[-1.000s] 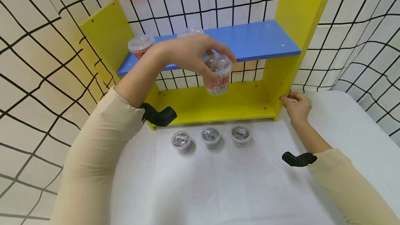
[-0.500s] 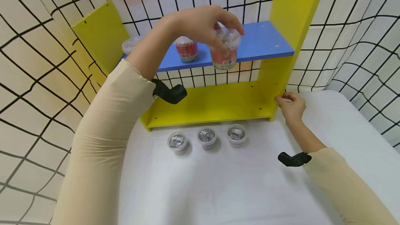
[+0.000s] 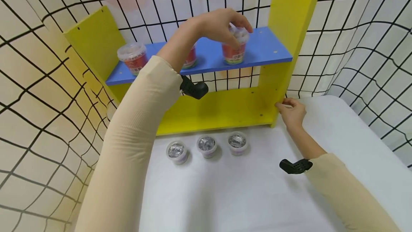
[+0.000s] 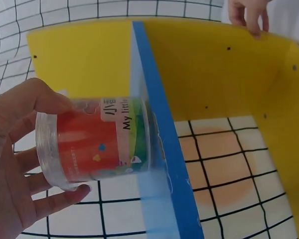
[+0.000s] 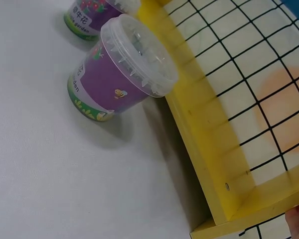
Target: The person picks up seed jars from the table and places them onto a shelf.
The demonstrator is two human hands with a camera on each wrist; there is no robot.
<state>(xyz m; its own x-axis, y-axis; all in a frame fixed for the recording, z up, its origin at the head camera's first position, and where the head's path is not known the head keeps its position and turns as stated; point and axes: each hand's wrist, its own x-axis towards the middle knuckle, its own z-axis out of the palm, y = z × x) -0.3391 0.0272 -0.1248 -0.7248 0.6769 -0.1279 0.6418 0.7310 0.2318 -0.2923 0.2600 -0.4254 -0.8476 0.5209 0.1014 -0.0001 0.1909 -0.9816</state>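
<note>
The person's left arm, in a beige sleeve that leaves the wrist bare, slants up and to the right from the bottom of the head view. The wrist is arched, and the left hand bends over, thumb nearer the body, fingers curved on the far side in a grip. The left wrist view shows the thumb uppermost and the other fingers spread apart below. The right arm, sleeved alike, reaches forward from the lower right; its right hand pinches between thumb and bent fingers, well apart from the left.
</note>
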